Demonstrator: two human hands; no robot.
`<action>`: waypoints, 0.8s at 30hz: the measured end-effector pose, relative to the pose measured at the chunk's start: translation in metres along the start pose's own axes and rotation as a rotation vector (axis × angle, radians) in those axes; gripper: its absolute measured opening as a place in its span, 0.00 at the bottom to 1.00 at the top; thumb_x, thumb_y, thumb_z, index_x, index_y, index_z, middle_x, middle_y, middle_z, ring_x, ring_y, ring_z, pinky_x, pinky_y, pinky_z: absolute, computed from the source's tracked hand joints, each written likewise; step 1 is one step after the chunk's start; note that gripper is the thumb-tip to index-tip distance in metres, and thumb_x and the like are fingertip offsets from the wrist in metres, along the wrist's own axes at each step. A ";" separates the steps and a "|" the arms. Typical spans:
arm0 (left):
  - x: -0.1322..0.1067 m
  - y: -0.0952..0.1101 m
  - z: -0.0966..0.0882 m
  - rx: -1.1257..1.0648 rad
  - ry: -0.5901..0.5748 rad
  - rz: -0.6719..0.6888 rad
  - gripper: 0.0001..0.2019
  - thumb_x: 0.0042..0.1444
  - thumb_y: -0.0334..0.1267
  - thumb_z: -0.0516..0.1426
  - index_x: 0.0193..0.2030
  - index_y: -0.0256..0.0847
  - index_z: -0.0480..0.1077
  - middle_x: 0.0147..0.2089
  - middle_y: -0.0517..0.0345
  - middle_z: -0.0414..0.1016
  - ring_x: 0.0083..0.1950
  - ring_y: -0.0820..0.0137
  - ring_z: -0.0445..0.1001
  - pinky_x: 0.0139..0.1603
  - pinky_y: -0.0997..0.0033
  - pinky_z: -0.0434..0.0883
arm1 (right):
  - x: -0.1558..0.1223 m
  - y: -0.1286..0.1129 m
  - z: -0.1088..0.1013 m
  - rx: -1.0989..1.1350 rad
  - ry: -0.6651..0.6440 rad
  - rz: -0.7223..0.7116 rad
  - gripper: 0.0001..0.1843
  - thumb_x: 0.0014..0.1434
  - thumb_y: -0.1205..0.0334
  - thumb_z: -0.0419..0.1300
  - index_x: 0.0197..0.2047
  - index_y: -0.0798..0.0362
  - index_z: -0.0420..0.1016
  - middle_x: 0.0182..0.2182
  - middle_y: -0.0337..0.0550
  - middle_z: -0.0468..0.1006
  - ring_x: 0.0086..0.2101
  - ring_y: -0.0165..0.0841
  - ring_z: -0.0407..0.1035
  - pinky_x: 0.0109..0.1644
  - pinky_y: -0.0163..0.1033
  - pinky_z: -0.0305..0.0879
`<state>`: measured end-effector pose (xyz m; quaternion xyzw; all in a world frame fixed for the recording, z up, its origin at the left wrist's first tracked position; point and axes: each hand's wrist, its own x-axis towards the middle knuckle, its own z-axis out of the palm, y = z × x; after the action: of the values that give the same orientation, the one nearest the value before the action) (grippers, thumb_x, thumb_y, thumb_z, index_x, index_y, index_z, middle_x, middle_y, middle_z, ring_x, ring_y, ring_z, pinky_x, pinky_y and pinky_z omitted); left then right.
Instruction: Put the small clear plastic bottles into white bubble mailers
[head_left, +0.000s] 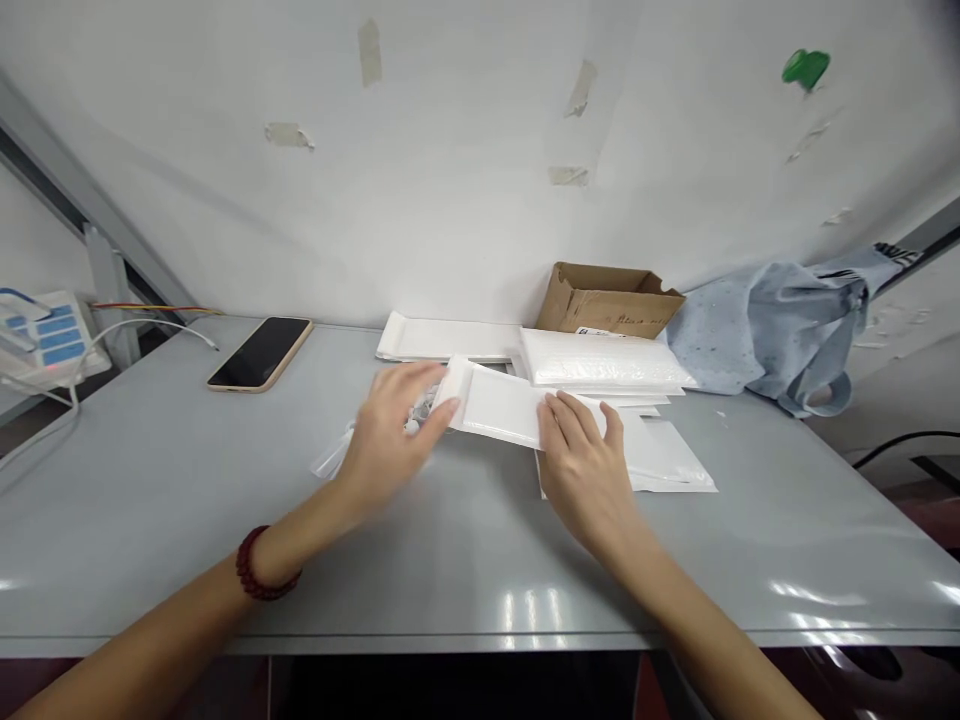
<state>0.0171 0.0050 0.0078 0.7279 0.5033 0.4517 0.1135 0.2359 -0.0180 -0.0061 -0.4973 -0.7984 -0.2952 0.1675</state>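
Observation:
A white padded envelope is held up slightly tilted above the table, its flap end toward the left. My right hand grips its right part, with the thumb hidden from view or behind the fingers. Beside the flap end is my left hand, slightly blurred, thumb and fingers apart; the thumb tip overlaps the envelope's edge. Partly covered by that hand lie a white coiled cable and a clear plastic strip or bag. Below the right hand another white envelope rests flat.
Several white bubble envelopes are stacked at the back, near another long envelope. Behind them stands an open cardboard box, with light blue cloth to its right. A phone and a power strip with cables are at left.

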 end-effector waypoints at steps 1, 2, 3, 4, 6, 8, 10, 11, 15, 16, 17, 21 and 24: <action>0.004 -0.001 -0.005 -0.121 -0.031 -0.191 0.17 0.58 0.42 0.57 0.53 0.40 0.70 0.56 0.48 0.72 0.56 0.57 0.70 0.53 0.55 0.71 | 0.000 0.001 -0.001 0.009 0.005 0.003 0.22 0.57 0.81 0.46 0.52 0.66 0.70 0.49 0.60 0.76 0.53 0.47 0.65 0.56 0.57 0.54; 0.008 -0.003 -0.009 -0.258 -0.102 -0.354 0.19 0.56 0.42 0.58 0.54 0.40 0.69 0.56 0.48 0.72 0.56 0.57 0.71 0.52 0.55 0.72 | -0.001 0.000 -0.001 0.018 0.011 -0.002 0.22 0.57 0.81 0.46 0.52 0.66 0.70 0.49 0.61 0.75 0.53 0.47 0.65 0.56 0.56 0.54; 0.012 -0.004 -0.013 -0.409 -0.219 -0.469 0.20 0.55 0.41 0.58 0.54 0.39 0.69 0.55 0.48 0.73 0.55 0.58 0.72 0.53 0.57 0.72 | -0.001 -0.001 -0.001 0.029 0.017 -0.011 0.22 0.56 0.81 0.46 0.52 0.66 0.69 0.50 0.61 0.75 0.53 0.48 0.65 0.56 0.56 0.55; 0.014 -0.004 -0.017 -0.549 -0.345 -0.550 0.19 0.55 0.40 0.57 0.53 0.38 0.70 0.53 0.48 0.75 0.53 0.59 0.74 0.52 0.58 0.73 | -0.002 -0.003 -0.001 0.044 0.019 -0.022 0.22 0.56 0.81 0.46 0.52 0.67 0.69 0.50 0.61 0.74 0.54 0.48 0.65 0.56 0.56 0.55; 0.017 -0.005 -0.020 -0.738 -0.546 -0.648 0.16 0.55 0.38 0.57 0.50 0.37 0.72 0.48 0.47 0.78 0.48 0.60 0.77 0.50 0.60 0.74 | -0.002 -0.007 -0.001 0.093 -0.003 -0.040 0.22 0.57 0.80 0.46 0.53 0.66 0.68 0.51 0.61 0.74 0.54 0.47 0.65 0.56 0.56 0.56; 0.016 -0.005 -0.018 -0.795 -0.621 -0.698 0.14 0.52 0.35 0.59 0.46 0.36 0.74 0.45 0.48 0.79 0.43 0.61 0.78 0.45 0.62 0.75 | -0.002 -0.011 -0.003 0.167 -0.063 -0.045 0.24 0.57 0.77 0.47 0.57 0.66 0.65 0.54 0.63 0.70 0.55 0.48 0.63 0.56 0.56 0.57; 0.012 -0.002 -0.013 -0.806 -0.640 -0.697 0.14 0.50 0.34 0.60 0.45 0.37 0.74 0.43 0.50 0.79 0.42 0.62 0.78 0.43 0.63 0.75 | -0.002 -0.014 -0.006 0.247 -0.150 -0.076 0.30 0.56 0.70 0.51 0.62 0.65 0.57 0.60 0.66 0.62 0.59 0.52 0.56 0.56 0.59 0.56; 0.010 -0.001 -0.010 -0.815 -0.656 -0.681 0.14 0.48 0.34 0.61 0.44 0.37 0.74 0.42 0.51 0.79 0.42 0.63 0.78 0.43 0.63 0.74 | -0.001 -0.014 -0.008 0.281 -0.195 -0.102 0.35 0.55 0.66 0.53 0.65 0.64 0.52 0.63 0.67 0.56 0.61 0.54 0.52 0.56 0.61 0.55; 0.002 0.007 0.000 -0.779 -0.727 -0.651 0.12 0.43 0.33 0.64 0.37 0.38 0.74 0.37 0.56 0.79 0.40 0.64 0.77 0.40 0.66 0.73 | 0.000 -0.014 -0.015 0.376 -0.289 -0.156 0.45 0.53 0.56 0.54 0.68 0.64 0.40 0.66 0.67 0.46 0.64 0.56 0.42 0.58 0.65 0.49; 0.000 0.008 0.002 -0.745 -0.736 -0.647 0.11 0.42 0.32 0.64 0.35 0.38 0.74 0.35 0.57 0.79 0.38 0.65 0.76 0.37 0.67 0.73 | 0.001 -0.013 -0.015 0.393 -0.291 -0.145 0.45 0.53 0.55 0.54 0.68 0.65 0.39 0.65 0.68 0.48 0.63 0.55 0.43 0.58 0.64 0.49; -0.002 0.008 0.004 -0.709 -0.742 -0.640 0.09 0.42 0.32 0.63 0.34 0.39 0.73 0.33 0.59 0.78 0.36 0.66 0.76 0.35 0.69 0.72 | 0.001 -0.012 -0.016 0.407 -0.290 -0.132 0.45 0.53 0.55 0.54 0.68 0.65 0.39 0.64 0.68 0.52 0.62 0.54 0.46 0.58 0.64 0.49; -0.009 0.008 0.010 -0.630 -0.760 -0.590 0.06 0.42 0.32 0.62 0.29 0.39 0.72 0.30 0.61 0.76 0.33 0.68 0.75 0.31 0.73 0.69 | 0.004 -0.005 -0.017 0.440 -0.325 -0.114 0.44 0.49 0.62 0.54 0.67 0.62 0.42 0.56 0.63 0.63 0.54 0.50 0.58 0.58 0.62 0.48; -0.011 0.011 0.011 -0.628 -0.778 -0.539 0.07 0.49 0.41 0.61 0.29 0.40 0.70 0.28 0.60 0.75 0.30 0.68 0.74 0.29 0.72 0.69 | 0.006 0.006 -0.019 0.429 -0.404 -0.136 0.43 0.46 0.68 0.53 0.66 0.59 0.47 0.52 0.58 0.68 0.51 0.48 0.62 0.57 0.60 0.49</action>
<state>0.0318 -0.0060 0.0019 0.6177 0.4339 0.2332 0.6130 0.2381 -0.0240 0.0141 -0.4446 -0.8912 -0.0254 0.0863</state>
